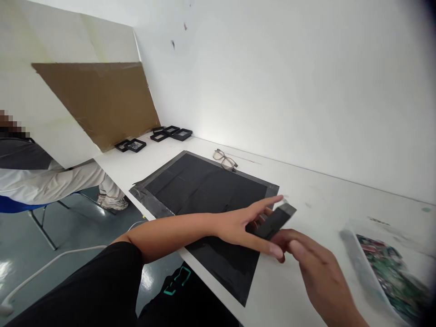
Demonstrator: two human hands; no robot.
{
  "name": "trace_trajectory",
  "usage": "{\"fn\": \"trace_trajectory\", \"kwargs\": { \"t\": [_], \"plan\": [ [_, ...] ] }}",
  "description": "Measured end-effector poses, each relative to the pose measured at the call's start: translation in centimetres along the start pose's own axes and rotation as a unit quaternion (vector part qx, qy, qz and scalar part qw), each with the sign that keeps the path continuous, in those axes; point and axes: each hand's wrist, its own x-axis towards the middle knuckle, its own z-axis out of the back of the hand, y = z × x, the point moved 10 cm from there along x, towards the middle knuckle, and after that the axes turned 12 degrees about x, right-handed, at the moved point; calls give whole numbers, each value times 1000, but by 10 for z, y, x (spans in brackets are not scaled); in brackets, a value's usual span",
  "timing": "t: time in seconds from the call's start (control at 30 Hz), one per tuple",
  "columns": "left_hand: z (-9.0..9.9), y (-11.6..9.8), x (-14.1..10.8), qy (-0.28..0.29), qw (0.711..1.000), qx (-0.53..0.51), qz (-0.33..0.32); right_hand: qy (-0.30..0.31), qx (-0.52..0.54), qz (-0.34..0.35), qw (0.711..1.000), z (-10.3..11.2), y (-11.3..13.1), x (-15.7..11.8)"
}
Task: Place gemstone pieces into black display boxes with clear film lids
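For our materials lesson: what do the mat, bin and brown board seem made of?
Mat: perhaps thin plastic or rubber, dull black, creased, with a shinier tape-like edge. Bin: likely smooth plastic, by its pale, see-through wall. Board: probably cardboard, plain brown and smooth, though thin wood is possible.

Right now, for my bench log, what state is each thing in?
Dark strip: tilted, between left hand and right hand
Black mat: flat, faintly creased
Glasses: resting; folding unclear
Black frames: lying grouped, some overlapping
Clear bin: holding green pieces; lid unclear
Brown board: upright
Blue chair: occupied

Head-worn view, forward and downward
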Motion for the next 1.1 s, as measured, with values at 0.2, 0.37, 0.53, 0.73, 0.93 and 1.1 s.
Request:
{"fn": "trace_trajectory", "kwargs": {
  "t": [0.2,0.37,0.53,0.73,0.93,1.1],
  "plan": [
    [7,12,1,-54,991,-80,87,2,-294,187,937,-27,25,-12],
    [-5,11,-5,-3,989,-80,121,-43,-333,261,905,-26,40,-20],
    [8,5,-10,-21,980,151,124,-168,-286,86,939,10,28,-19],
    [22,-55,-15,-97,957,250,-114,-154,74,-56,984,15,-13,-9],
    [15,-71,-20,-95,935,224,-257,-35,243,-84,966,-9,-10,-1],
    [7,-67,-17,-42,950,72,-302,14,244,-59,968,-15,2,-1]
  ]
}}
